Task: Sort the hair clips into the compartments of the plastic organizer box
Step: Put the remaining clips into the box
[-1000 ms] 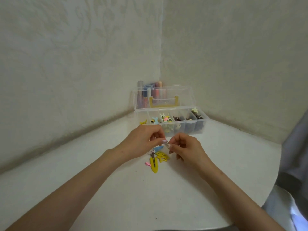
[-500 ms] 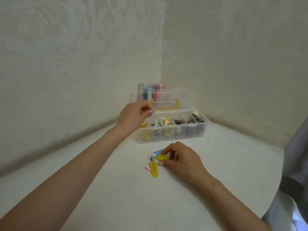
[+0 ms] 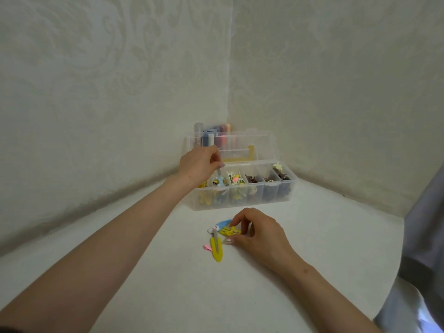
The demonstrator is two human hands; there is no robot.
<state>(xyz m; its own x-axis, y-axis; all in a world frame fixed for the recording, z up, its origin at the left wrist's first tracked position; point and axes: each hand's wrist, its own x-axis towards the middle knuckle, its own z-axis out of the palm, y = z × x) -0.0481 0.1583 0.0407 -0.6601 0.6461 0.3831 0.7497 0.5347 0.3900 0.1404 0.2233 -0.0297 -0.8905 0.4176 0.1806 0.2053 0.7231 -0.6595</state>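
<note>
A clear plastic organizer box (image 3: pixel 242 205) stands open in the table's corner, its compartments holding yellow, blue, pastel and dark clips. My left hand (image 3: pixel 200 164) hovers over the box's left compartments and pinches a small light-blue hair clip (image 3: pixel 51 175) that hangs down into one of them. On the table in front of the box lies a small pile: a long yellow clip (image 3: pixel 217 251), a blue and white clip (image 3: pixel 221 224), a tiny pink clip (image 3: pixel 207 247). My right hand (image 3: pixel 258 233) rests at the pile and pinches a yellow claw clip (image 3: pixel 229 231).
The box's raised lid (image 3: pixel 254 140) leans toward the wall corner, with several coloured tubes (image 3: pixel 216 135) standing behind it. Patterned walls close in at the back and both sides. A grey fabric edge (image 3: pixel 422 236) shows at the right.
My left hand has carried the light-blue clip from the pile up to the box's left compartments. My right hand dropped to the pile and took the yellow claw clip.
</note>
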